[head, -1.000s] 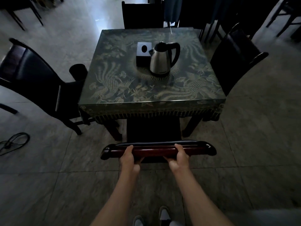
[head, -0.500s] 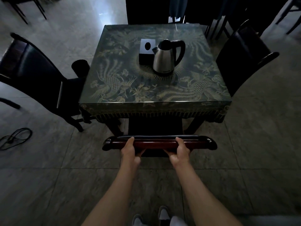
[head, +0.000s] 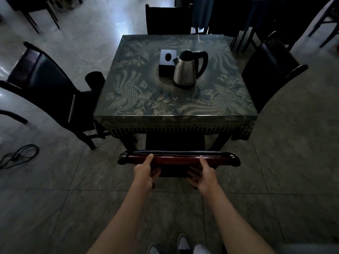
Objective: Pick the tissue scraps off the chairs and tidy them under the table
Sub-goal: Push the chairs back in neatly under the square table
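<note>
The near chair's red-brown top rail [head: 178,159] lies just in front of the table [head: 176,119], with its seat pushed under the fringed cloth. My left hand [head: 144,172] sits below the rail, its thumb reaching up onto the wood and its fingers loose on the near side. My right hand [head: 202,174] mirrors it, thumb tip on the rail and fingers spread against the chair back. Neither hand wraps the rail. No tissue scraps show on any chair seat I can see.
A steel kettle [head: 187,70] and a dark tissue box [head: 167,62] stand on the table. Dark chairs stand at the left [head: 45,83], right [head: 271,70] and far side [head: 167,19]. A black bin [head: 94,79] and a floor cable [head: 18,155] lie left.
The near chair has slid further under the table. Both hands have loosened from gripping the rail, leaving only thumbs on it and fingers spread below.
</note>
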`<state>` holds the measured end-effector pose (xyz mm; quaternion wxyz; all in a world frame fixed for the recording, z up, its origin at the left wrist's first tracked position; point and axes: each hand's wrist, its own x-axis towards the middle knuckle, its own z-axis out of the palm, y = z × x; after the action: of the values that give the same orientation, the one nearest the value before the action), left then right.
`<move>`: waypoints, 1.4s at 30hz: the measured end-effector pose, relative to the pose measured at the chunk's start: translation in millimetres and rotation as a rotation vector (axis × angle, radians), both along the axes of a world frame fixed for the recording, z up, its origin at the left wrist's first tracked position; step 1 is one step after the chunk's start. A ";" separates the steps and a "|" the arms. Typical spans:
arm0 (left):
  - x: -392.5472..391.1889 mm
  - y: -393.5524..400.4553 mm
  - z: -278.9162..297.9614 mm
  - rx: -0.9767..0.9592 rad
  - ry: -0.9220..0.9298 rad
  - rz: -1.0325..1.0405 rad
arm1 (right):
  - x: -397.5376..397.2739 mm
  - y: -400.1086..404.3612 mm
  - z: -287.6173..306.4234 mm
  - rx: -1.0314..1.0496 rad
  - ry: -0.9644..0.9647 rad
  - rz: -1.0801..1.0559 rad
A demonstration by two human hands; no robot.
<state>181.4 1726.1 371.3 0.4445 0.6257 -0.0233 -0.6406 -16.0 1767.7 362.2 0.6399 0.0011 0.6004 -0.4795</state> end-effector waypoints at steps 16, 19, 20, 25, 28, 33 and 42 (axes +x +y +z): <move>9.1 35.5 115.3 -0.709 -1.538 -0.783 | -29.8 3.7 126.0 -0.546 1.411 0.663; 15.0 41.7 125.0 -0.706 -1.624 -0.768 | -21.1 2.4 133.4 -0.600 1.533 0.681; 18.0 44.7 126.7 -0.702 -1.643 -0.754 | -16.4 1.0 133.9 -0.609 1.564 0.699; 47.6 49.3 130.1 -0.646 -1.633 -0.654 | 18.2 -12.2 132.9 -0.658 1.584 0.795; 75.1 41.0 126.4 -0.610 -1.621 -0.622 | 46.9 -27.6 134.7 -0.698 1.576 0.825; 138.8 16.0 114.7 -0.549 -1.591 -0.565 | 116.1 -63.3 131.1 -0.756 1.574 0.909; 324.0 -35.4 120.7 -0.426 -1.612 -0.445 | 319.5 -139.7 136.2 -0.862 1.505 1.024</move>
<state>505.4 1690.7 492.0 0.2642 0.7736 -0.5733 -0.0552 303.6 1628.0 498.4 0.1691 -0.7917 0.5522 -0.1991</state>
